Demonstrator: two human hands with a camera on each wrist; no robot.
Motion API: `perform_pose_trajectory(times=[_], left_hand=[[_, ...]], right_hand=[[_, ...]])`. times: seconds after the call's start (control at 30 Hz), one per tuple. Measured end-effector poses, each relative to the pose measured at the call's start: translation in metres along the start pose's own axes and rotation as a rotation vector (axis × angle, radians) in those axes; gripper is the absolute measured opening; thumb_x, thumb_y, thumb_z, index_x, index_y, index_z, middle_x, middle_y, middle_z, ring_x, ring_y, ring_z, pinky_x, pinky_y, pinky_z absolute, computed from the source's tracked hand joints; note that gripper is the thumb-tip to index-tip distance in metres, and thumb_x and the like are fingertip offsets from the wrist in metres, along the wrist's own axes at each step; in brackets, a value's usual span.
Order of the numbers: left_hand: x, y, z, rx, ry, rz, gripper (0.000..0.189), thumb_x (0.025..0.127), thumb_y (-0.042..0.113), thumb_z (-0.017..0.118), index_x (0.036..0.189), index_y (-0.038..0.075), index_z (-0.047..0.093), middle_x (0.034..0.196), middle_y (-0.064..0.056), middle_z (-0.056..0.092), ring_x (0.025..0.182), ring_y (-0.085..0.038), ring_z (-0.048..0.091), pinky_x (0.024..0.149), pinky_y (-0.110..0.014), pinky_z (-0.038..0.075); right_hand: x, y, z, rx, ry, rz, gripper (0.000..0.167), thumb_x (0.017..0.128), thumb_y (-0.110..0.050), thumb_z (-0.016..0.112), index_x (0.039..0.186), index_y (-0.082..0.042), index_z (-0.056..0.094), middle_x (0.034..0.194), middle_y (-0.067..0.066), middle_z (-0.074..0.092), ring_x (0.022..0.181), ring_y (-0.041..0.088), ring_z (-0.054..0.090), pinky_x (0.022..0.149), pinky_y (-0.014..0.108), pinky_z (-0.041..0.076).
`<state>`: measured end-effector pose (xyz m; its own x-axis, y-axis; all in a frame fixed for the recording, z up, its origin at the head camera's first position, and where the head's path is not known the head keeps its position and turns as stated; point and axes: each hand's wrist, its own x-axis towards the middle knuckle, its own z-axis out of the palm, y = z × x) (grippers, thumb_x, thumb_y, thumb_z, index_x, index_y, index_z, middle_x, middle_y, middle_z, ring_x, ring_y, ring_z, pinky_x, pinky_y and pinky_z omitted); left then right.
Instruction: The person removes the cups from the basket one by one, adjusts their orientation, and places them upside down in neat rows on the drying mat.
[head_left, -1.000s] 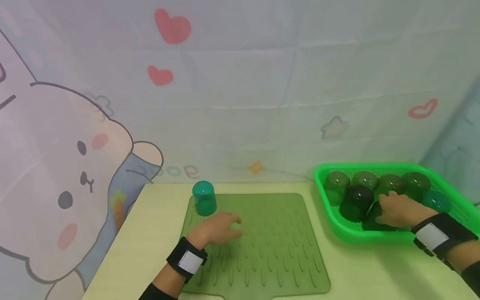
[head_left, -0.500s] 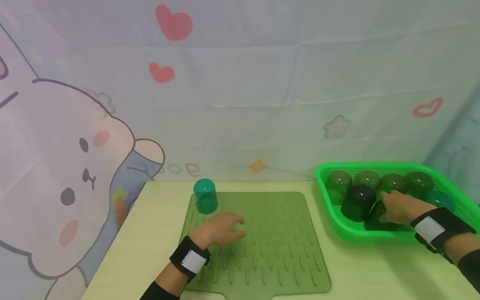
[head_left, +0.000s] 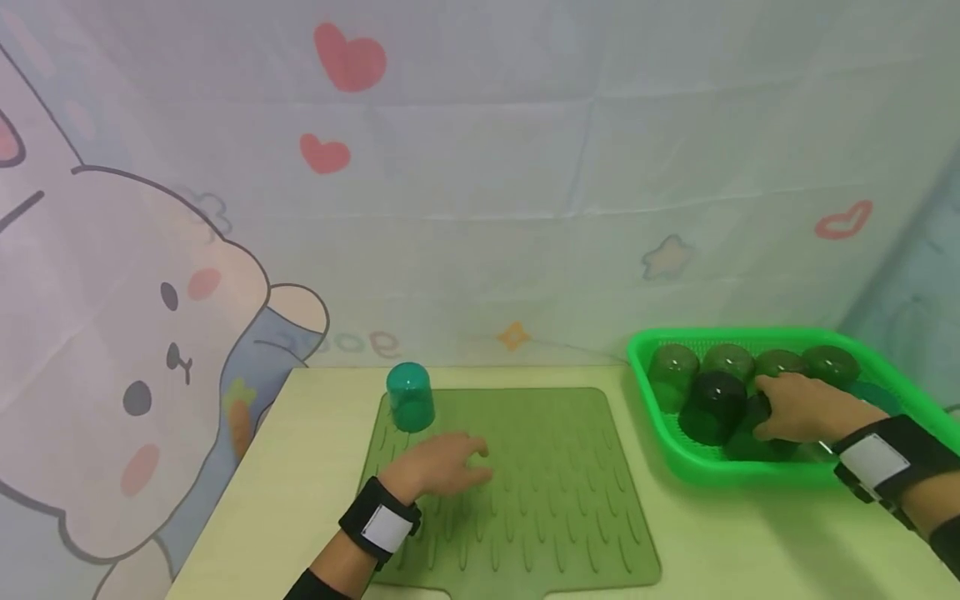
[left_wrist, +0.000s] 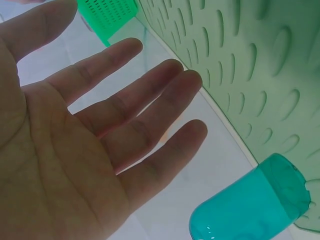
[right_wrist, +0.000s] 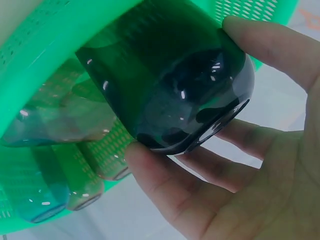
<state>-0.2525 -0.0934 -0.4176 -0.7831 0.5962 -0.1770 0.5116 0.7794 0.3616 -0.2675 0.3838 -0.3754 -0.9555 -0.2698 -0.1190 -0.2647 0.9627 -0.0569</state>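
In the head view a teal cup (head_left: 410, 398) stands upside down on the far left corner of a green ridged mat (head_left: 540, 500). My left hand (head_left: 442, 465) hovers over that mat near the cup, fingers spread and holding nothing; the left wrist view shows its bare palm (left_wrist: 60, 150). At the right, my right hand (head_left: 810, 408) reaches into a bright green basket (head_left: 675, 467). Its thumb and fingers hold a dark tinted glass cup (right_wrist: 185, 85) from opposite sides, around its base end. Beside it in the basket stands another dark cup (head_left: 714, 408), also upside down.
Several more tinted cups fill the basket, including a smoky one (head_left: 729, 360) along the back and a teal one (right_wrist: 35, 185). A printed cloth (head_left: 487, 208) hangs right behind the pale table (head_left: 262, 483).
My right hand and the dark cup it holds have barely shifted in the basket. My left hand stays nearly still over the mat. The head view sways slightly.
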Motion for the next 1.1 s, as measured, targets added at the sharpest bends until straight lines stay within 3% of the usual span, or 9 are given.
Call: perform_pose_trajectory(times=[0.4, 0.73, 1.1], left_hand=[[0.007, 0.001, 0.004, -0.023, 0.003, 0.000, 0.042, 0.096, 0.040, 0.053, 0.124, 0.010, 0.059, 0.126, -0.010, 0.057, 0.118, -0.027, 0.051, 0.094, -0.039, 0.045], [0.008, 0.005, -0.001, -0.011, 0.028, 0.006, 0.043, 0.097, 0.041, 0.051, 0.127, 0.011, 0.058, 0.130, -0.010, 0.055, 0.123, -0.027, 0.047, 0.099, -0.041, 0.041], [0.006, 0.009, 0.000, -0.019, 0.032, 0.009, 0.044, 0.096, 0.040, 0.052, 0.129, 0.011, 0.056, 0.131, -0.009, 0.054, 0.124, -0.027, 0.046, 0.100, -0.040, 0.040]], right_hand=[[-0.006, -0.018, -0.019, 0.101, 0.059, -0.026, 0.073, 0.077, -0.036, 0.075, 0.121, 0.016, 0.048, 0.112, 0.036, 0.052, 0.099, 0.053, 0.051, 0.070, 0.054, 0.048], [-0.014, -0.057, -0.048, 0.202, 0.140, -0.041, 0.079, 0.084, -0.045, 0.069, 0.133, 0.010, 0.041, 0.128, 0.037, 0.043, 0.111, 0.054, 0.043, 0.079, 0.060, 0.044], [-0.022, -0.103, -0.047, 0.340, 0.144, -0.060, 0.081, 0.084, -0.051, 0.066, 0.136, 0.005, 0.040, 0.132, 0.031, 0.043, 0.114, 0.048, 0.046, 0.079, 0.055, 0.046]])
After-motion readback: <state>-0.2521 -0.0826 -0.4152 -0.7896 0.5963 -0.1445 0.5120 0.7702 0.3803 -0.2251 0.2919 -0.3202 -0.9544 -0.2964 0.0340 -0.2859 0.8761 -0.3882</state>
